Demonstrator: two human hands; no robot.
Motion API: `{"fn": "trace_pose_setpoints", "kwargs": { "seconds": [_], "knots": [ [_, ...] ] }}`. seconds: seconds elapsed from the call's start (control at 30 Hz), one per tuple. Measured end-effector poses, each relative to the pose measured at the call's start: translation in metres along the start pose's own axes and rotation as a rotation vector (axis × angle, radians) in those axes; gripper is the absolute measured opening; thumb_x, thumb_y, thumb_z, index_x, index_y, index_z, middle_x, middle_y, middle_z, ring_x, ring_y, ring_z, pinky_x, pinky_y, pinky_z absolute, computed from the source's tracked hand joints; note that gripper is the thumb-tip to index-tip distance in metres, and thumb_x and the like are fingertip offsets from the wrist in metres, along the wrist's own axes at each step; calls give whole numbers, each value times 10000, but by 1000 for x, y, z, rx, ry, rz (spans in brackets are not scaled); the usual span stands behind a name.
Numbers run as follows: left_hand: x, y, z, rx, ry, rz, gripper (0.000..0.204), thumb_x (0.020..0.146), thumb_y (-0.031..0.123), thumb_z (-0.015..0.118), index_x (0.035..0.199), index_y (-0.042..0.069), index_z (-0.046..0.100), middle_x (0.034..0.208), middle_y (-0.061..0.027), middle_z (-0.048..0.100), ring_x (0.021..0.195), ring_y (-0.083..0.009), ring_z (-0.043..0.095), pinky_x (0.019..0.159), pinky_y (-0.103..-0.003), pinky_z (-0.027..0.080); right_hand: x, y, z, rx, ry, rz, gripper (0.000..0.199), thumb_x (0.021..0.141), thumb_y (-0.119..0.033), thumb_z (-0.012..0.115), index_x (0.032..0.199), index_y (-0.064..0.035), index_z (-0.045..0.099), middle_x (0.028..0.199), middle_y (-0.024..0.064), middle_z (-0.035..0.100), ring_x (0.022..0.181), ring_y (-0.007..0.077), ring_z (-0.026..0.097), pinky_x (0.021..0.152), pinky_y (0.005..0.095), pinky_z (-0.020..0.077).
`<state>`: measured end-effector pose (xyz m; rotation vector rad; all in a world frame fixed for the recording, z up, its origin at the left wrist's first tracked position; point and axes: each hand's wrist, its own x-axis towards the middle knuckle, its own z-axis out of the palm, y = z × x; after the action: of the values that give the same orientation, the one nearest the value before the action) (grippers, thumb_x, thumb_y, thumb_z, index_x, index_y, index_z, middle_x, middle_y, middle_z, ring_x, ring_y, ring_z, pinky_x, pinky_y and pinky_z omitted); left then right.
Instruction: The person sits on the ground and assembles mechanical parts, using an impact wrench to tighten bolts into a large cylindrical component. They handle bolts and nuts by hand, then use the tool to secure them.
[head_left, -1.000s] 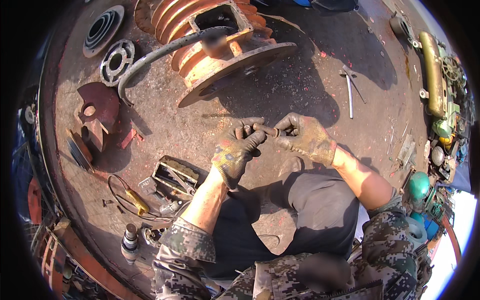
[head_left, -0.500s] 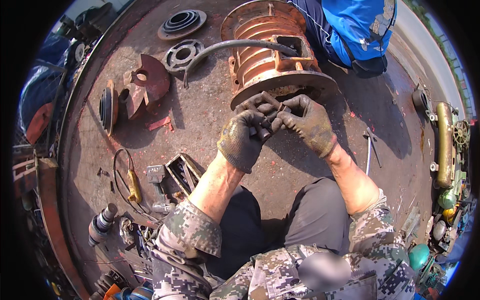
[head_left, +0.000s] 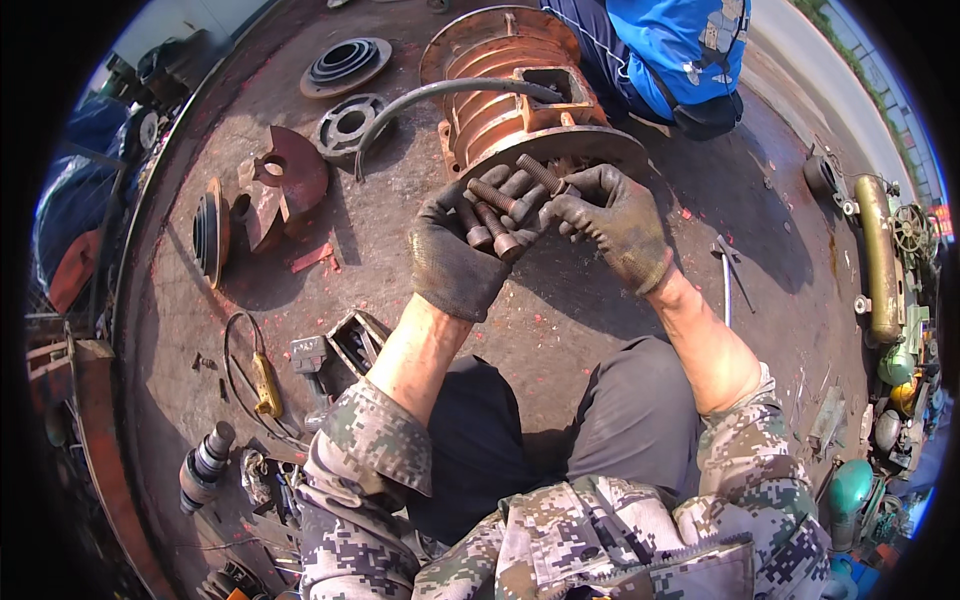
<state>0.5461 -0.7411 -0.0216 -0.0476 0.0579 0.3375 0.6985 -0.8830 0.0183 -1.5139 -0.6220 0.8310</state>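
Note:
Several dark socket-head bolts [head_left: 491, 197] lie across the upturned palm of my left hand [head_left: 450, 262], with its gloved fingers curled around them. My right hand [head_left: 622, 232], also in a dirty work glove, pinches a single bolt [head_left: 538, 173] between thumb and fingers, its threaded end pointing up and left. Both hands are close together, in front of the flange of a rusty orange ribbed motor housing [head_left: 490, 98]. A thick grey cable [head_left: 430, 93] runs out of the housing's open box and curves left to the ground.
On the left lie a ringed disc [head_left: 345, 62], a round flange [head_left: 350, 121], broken reddish plates [head_left: 295, 180], a cordless impact wrench [head_left: 310, 358] and a yellow-handled switch [head_left: 266, 386]. A person in blue [head_left: 680, 55] is beyond the housing. A brass-coloured cylinder [head_left: 878, 260] stands at right.
My left hand has turned palm up and loosened, bringing the bolts into view. My right hand still pinches its bolt. The whole view has shifted a little.

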Motion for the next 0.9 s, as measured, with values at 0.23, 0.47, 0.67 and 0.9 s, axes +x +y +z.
{"fn": "trace_pose_setpoints", "kwargs": {
  "seconds": [0.23,0.47,0.67,0.9],
  "knots": [
    [9,-7,6,94,150,41,569,1103,360,389,1463,-79,429,1442,-275,538,1314,-438,547,1206,-640,371,0,1,-5,55,24,62,249,948,-118,781,1111,29,663,914,57,703,748,87,640,680,234,528],
    [14,-16,-15,449,542,-29,423,1071,354,518,1203,-40,596,1045,-131,669,970,-264,686,901,-432,617,30,63,-68,438,340,370,153,989,-157,740,999,-19,675,836,53,682,640,114,624,552,220,520],
    [25,-26,-18,552,532,-119,404,1071,386,542,1174,2,612,962,-142,679,836,-267,686,768,-399,618,47,83,-80,408,601,433,155,988,-144,734,932,-6,693,814,78,683,598,128,620,502,236,525],
    [26,-38,-16,662,546,-153,428,1066,410,565,1179,1,612,919,-128,674,776,-226,666,726,-368,619,60,101,-94,370,682,417,100,975,-110,733,963,-16,701,927,84,696,656,158,646,510,220,535]
  ]
}}
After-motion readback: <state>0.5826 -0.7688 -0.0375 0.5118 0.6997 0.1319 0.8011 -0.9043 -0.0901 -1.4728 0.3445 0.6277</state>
